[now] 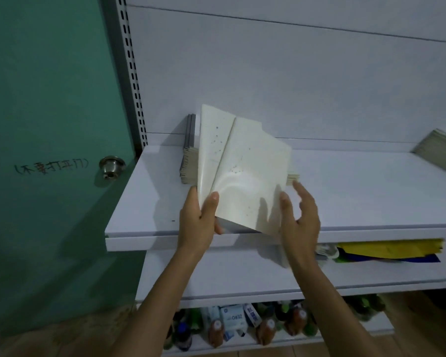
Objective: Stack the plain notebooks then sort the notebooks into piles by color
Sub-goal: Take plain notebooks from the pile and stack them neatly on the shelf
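Two cream notebooks [245, 173] are up in the air, fanned apart, one cover overlapping the other, both speckled with small dark dots. They hang tilted just above the front of the white shelf [358, 191], lower corner out past its edge.

The left hand [198, 222] has them by the lower left corner: thumb pressed flat on the front cover, the other fingers curled underneath, a firm pinch. The right hand [300, 215] is spread wide and holds nothing, its fingers [303, 194] straight and blurred just off the right edge of the front notebook. The thumb sits at that edge, but whether it touches the cover is impossible to call.

Behind the held pair, a stack of notebooks [188, 163] lies on the shelf, page edges facing out, mostly hidden by the covers. Some grey notebooks [191, 130] stand upright at the back of it, against the pale rear panel. Far off at the right end of the same shelf there is another pile [438, 150], well apart from the first.

One shelf down, on the right, lie yellow and blue sheets [389, 249]. On the lowest shelf, a row of bottles [216, 328] and small packets.

To the left stands a green door [49, 99] with a round metal knob [111, 166] and handwriting beside it, and a slotted upright [130, 68] runs between door and shelving.
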Demonstrator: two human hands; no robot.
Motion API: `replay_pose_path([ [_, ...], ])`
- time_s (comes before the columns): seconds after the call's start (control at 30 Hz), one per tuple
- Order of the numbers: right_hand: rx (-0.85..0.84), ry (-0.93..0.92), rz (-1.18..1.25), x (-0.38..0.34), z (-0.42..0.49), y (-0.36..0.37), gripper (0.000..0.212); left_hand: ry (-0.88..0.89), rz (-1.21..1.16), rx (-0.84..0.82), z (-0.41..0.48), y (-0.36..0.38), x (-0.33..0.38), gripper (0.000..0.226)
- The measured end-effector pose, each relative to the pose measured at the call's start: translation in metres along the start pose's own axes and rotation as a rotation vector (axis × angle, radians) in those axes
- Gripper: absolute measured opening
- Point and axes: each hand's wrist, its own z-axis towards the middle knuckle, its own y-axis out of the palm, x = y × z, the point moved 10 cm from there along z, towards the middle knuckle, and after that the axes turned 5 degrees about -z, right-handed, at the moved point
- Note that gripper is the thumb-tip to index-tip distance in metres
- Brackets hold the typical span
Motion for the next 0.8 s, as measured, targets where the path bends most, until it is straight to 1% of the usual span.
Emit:
replay_pose_path([
  [0.03, 0.004, 0.162, 0.101, 0.016, -0.002, -0.022, 0.052, -0.008, -0.057, -0.021, -0.012, 0.01, 0.003, 0.003],
  [0.07, -0.05, 0.299, 0.215, 0.031, -0.005, -0.037, 0.055, -0.024, -0.125, -0.047, -0.026, 0.023, 0.006, 0.004],
  [0.13, -0.237, 0.477, 0.473, 0.044, -0.018, -0.057, 0.055, -0.059, -0.239, -0.114, -0.053, 0.061, 0.012, 0.007],
  [0.17, -0.306, 0.521, 0.581, 0.046, -0.025, -0.07, 0.05, -0.076, -0.28, -0.157, -0.067, 0.084, 0.014, 0.009],
  [0.2, -0.339, 0.531, 0.662, 0.047, -0.031, -0.087, 0.043, -0.087, -0.309, -0.205, -0.081, 0.107, 0.017, 0.014],
  [0.23, -0.33, 0.525, 0.688, 0.052, -0.035, -0.11, 0.037, -0.089, -0.327, -0.257, -0.095, 0.131, 0.019, 0.021],
  [0.3, -0.232, 0.521, 0.644, 0.068, -0.044, -0.167, 0.025, -0.1, -0.331, -0.371, -0.124, 0.177, 0.022, 0.034],
  [0.33, -0.176, 0.515, 0.602, 0.078, -0.048, -0.196, 0.021, -0.11, -0.332, -0.428, -0.139, 0.199, 0.023, 0.035],
  [0.43, -0.074, 0.496, 0.499, 0.104, -0.059, -0.275, 0.025, -0.152, -0.34, -0.572, -0.183, 0.261, 0.024, 0.034],
  [0.53, 0.032, 0.462, 0.428, 0.12, -0.069, -0.344, 0.024, -0.181, -0.329, -0.667, -0.223, 0.317, 0.025, 0.035],
  [0.67, 0.154, 0.405, 0.338, 0.132, -0.076, -0.422, 0.019, -0.199, -0.37, -0.722, -0.264, 0.381, 0.036, 0.028],
  [0.8, 0.192, 0.344, 0.291, 0.136, -0.069, -0.466, 0.02, -0.178, -0.369, -0.707, -0.277, 0.42, 0.047, 0.024],
])
